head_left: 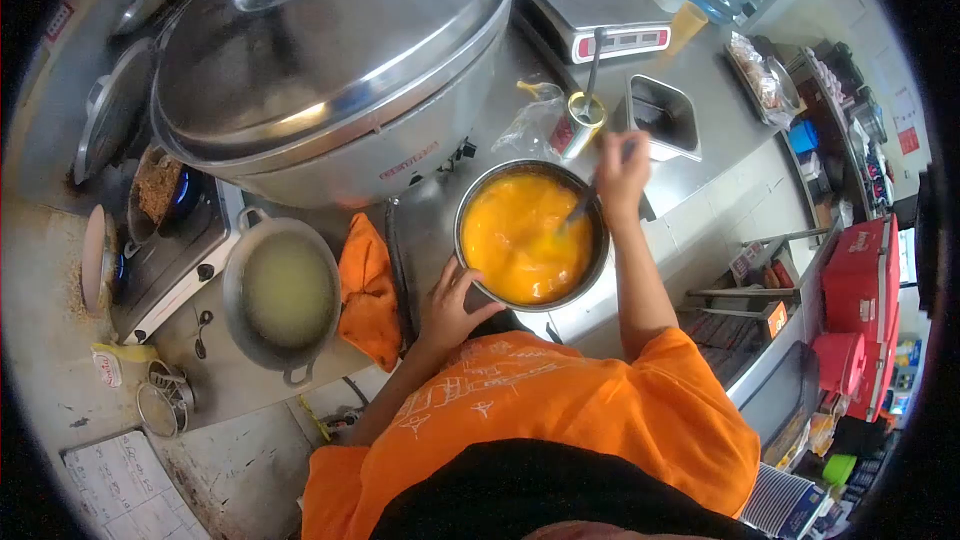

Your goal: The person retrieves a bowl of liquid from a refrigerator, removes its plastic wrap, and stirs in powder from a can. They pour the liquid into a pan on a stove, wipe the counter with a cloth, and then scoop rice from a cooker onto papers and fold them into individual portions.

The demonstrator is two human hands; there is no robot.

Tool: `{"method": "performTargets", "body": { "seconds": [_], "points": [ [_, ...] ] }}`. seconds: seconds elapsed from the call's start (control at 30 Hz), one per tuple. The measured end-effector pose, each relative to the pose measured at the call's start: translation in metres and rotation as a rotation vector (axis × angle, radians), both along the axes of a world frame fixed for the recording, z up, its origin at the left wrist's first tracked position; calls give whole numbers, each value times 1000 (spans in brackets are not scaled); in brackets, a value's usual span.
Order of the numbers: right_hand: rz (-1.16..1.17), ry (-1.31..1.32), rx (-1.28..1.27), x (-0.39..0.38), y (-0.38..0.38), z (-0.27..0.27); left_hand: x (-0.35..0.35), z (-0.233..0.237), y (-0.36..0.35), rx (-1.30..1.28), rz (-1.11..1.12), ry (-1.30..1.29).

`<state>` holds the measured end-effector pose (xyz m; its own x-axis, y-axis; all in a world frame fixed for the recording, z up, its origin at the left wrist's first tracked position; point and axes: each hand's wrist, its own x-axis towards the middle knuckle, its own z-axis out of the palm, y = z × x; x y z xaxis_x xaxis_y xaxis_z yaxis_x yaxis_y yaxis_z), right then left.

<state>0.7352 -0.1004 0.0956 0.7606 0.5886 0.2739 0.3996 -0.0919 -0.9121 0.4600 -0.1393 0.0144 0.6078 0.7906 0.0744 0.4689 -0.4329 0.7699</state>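
A round metal bowl (598,270) of yellow-orange liquid (520,230), which looks like beaten egg, stands at the counter's edge in front of me. My left hand (455,302) grips its near left rim, thumb and fingers spread along the wall. My right hand (622,178) is closed around the dark handle of a stirring utensil (580,206) that slants into the liquid. Its lower end is blurred and sunk, so its kind cannot be made out. Just beyond the bowl are an open can (583,126) with a spoon in it and a crumpled clear plastic bag (533,125).
A large lidded cooker (330,90) fills the back left. At left are a pan of pale liquid (290,290), an orange cloth (368,290) and a stove (190,260) with a lit flame. A scale (595,5) and a rectangular metal container (665,118) stand beyond the bowl.
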Motion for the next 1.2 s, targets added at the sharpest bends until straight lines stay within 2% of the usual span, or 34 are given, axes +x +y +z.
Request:
{"method": "performTargets", "body": {
  "seconds": [0.03, 0.1, 0.13, 0.17, 0.27, 0.3, 0.37, 0.4, 0.43, 0.5, 0.53, 0.57, 0.63, 0.67, 0.7, 0.77, 0.83, 0.87, 0.9, 0.97, 1.0, 1.03, 1.1, 1.17, 1.2],
  "points": [
    [-55, 50, 67, 12, -1, -19, 0, 0, 0, -12, 4, 9],
    [138, -522, -130, 18, -10, -66, 0, 0, 1, -15, 0, 14],
    [243, -636, -96, 17, -14, -63, 0, -3, 1, -2, -1, -13],
    [247, -642, -90, 18, -14, -46, 1, -3, 2, 10, 3, -40],
    [-76, 92, -44, 32, -20, -11, 1, 2, 2, -19, -7, -1],
    [-133, 98, 59, 35, -22, -18, 0, 2, 1, -21, -8, 2],
    [40, -516, -135, 43, -25, -76, 0, 3, 1, -67, 3, 21],
    [137, -684, -95, 33, -28, -65, 1, 3, 2, -61, 7, 16],
    [145, -690, -85, 30, -28, -46, 2, 2, 4, -40, -7, -10],
    [61, -220, -2, 23, -29, -19, 1, 3, 3, -23, -12, -30],
    [-103, -3, 51, 35, -26, -22, 1, 4, 1, 19, 12, 9],
    [-103, 1, 46, 35, -24, -35, 1, 5, 0, 62, 31, 47],
    [-52, -570, -70, 35, -20, -64, 0, 2, -2, 73, 17, 28],
    [103, -150, -220, 19, -18, -61, 1, 1, -1, 88, 11, 5],
    [228, -390, -170, 11, -19, -52, 2, 1, 1, 95, 14, -1],
    [168, 25, -44, 10, -10, -34, 1, 1, 2, 64, -12, -3],
    [-84, 192, 82, 10, -5, -12, 2, 5, -2, 83, 21, 18],
    [-138, 108, 49, 12, -1, -27, 2, 7, -3, 112, 50, 33],
    [7, -283, -28, 8, -2, -48, 1, 5, -3, 114, 45, 34],
    [235, -483, -83, 0, -1, -56, 1, 1, 2, 64, -24, -17],
    [336, -333, -107, 1, -3, -55, 2, 1, 2, 69, -20, -20],
    [339, -334, -102, 1, -3, -32, 1, 2, 2, 93, -13, -10],
    [-77, 141, -93, 4, -6, 8, 1, 2, -2, 104, 1, 3],
    [-124, 164, -4, 18, -8, -36, 2, 3, -3, 86, 33, 38],
    [44, -209, -10, 18, -12, -57, 1, 2, -2, 91, 27, 37]
  ]
}}
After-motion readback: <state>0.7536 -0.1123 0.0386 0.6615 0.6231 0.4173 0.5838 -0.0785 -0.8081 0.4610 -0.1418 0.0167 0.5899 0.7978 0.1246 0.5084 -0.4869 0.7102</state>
